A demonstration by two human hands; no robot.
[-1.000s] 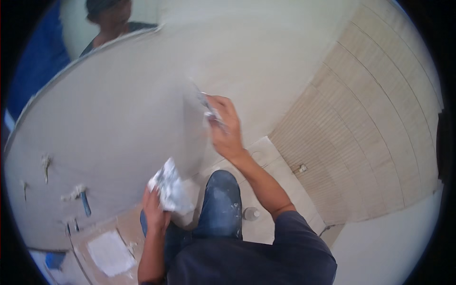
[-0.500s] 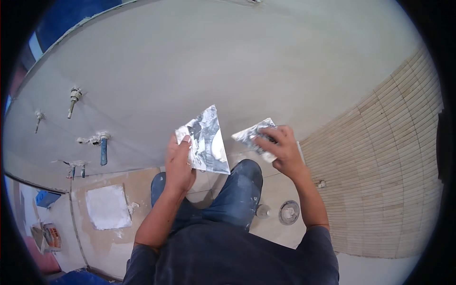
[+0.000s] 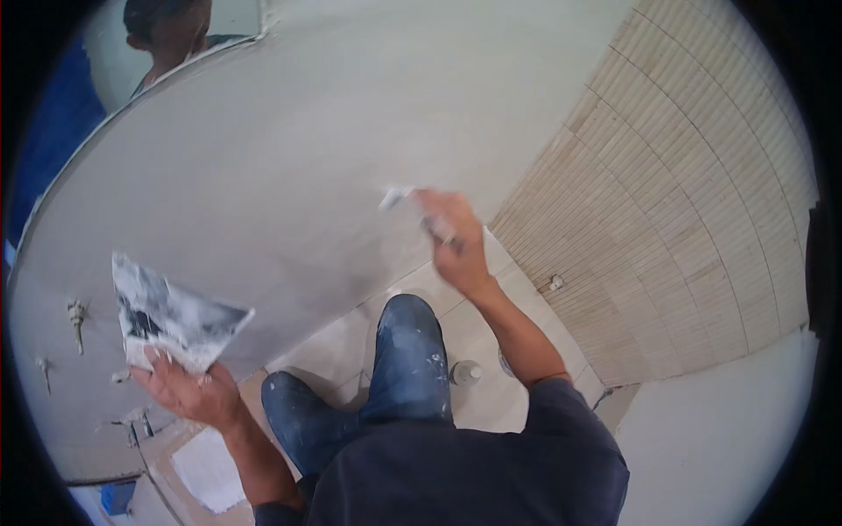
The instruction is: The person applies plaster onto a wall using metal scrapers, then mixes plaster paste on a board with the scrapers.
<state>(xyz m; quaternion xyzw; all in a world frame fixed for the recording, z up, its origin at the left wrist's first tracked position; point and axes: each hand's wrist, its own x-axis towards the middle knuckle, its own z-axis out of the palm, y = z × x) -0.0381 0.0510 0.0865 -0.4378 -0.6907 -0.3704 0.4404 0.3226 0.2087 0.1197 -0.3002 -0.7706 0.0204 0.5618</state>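
Note:
My left hand (image 3: 193, 390) grips a wide metal plate (image 3: 175, 311) smeared with white paste, low at the left in front of the grey plastered wall (image 3: 289, 158). Higher and right of it, my right hand (image 3: 456, 237), blurred, is closed on a metal spreader (image 3: 399, 195) with white on its blade, held at the wall's surface. Whether the blade touches the plaster is hard to tell.
Pipe stubs (image 3: 77, 320) protrude from the wall at left. A reflected person (image 3: 171, 39) shows at top left. A beige tiled wall (image 3: 667, 219) stands right. Below are my bent knees, floor tiles (image 3: 491, 333), a round object (image 3: 465, 373) and a white sheet (image 3: 206, 469).
Since half a second ago, my left hand with the plate has moved left and down, and my right hand with the spreader has moved up and left, away from the plate. The view has shifted.

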